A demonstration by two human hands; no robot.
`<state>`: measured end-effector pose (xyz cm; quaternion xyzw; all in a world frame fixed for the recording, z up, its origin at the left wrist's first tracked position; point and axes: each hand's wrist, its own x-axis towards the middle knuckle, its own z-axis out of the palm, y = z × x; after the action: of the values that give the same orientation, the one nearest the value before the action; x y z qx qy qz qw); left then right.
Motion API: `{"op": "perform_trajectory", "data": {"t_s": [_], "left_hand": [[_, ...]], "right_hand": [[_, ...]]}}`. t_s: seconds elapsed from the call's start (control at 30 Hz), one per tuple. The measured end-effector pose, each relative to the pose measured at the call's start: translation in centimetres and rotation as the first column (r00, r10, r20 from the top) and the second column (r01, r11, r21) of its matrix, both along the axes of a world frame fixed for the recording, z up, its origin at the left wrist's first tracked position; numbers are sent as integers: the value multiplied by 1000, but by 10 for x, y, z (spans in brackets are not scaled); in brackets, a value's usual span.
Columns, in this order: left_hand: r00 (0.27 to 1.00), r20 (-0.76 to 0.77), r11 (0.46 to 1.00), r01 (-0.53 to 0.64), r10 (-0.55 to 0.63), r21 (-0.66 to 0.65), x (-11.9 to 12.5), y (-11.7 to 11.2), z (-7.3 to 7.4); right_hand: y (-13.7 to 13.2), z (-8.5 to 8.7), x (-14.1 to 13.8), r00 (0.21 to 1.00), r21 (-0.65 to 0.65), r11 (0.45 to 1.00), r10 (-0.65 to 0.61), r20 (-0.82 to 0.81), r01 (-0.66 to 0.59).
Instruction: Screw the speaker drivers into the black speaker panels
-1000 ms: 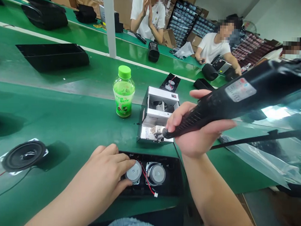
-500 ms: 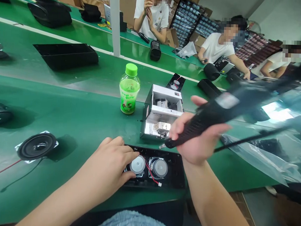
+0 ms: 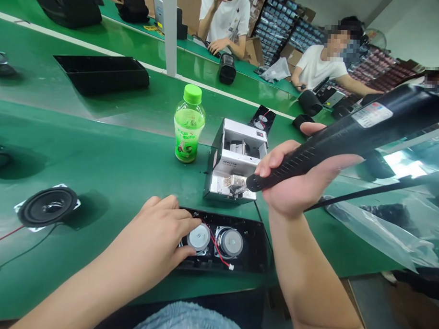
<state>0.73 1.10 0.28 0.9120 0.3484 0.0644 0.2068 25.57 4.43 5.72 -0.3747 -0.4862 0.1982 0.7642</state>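
My left hand (image 3: 155, 232) rests on a black speaker housing (image 3: 223, 263), with the thumb and fingers gripping the edge of its left speaker driver (image 3: 198, 237). A second driver (image 3: 231, 242) sits beside it, and red wires run between them. My right hand (image 3: 294, 179) grips a black electric screwdriver (image 3: 324, 149). Its tip is just above the front tray of a white screw feeder (image 3: 236, 160); I cannot tell whether they touch. A loose speaker driver (image 3: 47, 206) lies on the green workbench (image 3: 97, 165), left of my left hand.
A green-capped drink bottle (image 3: 189, 125) stands left of the feeder. Black speaker housing parts (image 3: 100, 74) lie on the belt behind. A clear plastic sheet (image 3: 379, 232) lies to the right, under the screwdriver's cable (image 3: 362, 193). Co-workers (image 3: 318, 65) sit across the far bench.
The screwdriver has swung back over the feeder's front tray, its tip rising from below the tray's edge. My left hand stays on the same driver, and the view has shifted slightly.
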Motion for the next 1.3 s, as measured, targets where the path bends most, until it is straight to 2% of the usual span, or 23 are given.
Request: {"op": "perform_trajectory", "data": {"t_s": [0.33,0.53,0.77,0.93,1.1,1.23,1.3], "left_hand": [[1000,2,1000,6,-6,-15,0,2,-1],[1000,-6,1000,9,-9,0,0,2,1],[999,-43,1000,5,-5,-17,0,0,6],[1000,-18,1000,-10,9,-15,1,-1,7],[1000,-1,1000,-6,6,-14,1,-1,7],[1000,3,1000,-9,9,-18,1,-1,10],[1000,6,999,-11,11,-37,1,-1,11]], "right_hand": [[-3,6,-6,999,-36,998,47,-7,-47],[2,4,-5,994,-44,993,106,3,-105],[2,2,-11,998,-52,997,57,30,-56],[3,3,-17,993,-44,997,73,88,-69],[3,0,-15,994,-40,996,80,74,-77],[-6,-5,-14,994,-88,992,97,58,-92],[-18,1,-15,996,-78,994,84,38,-81]]}}
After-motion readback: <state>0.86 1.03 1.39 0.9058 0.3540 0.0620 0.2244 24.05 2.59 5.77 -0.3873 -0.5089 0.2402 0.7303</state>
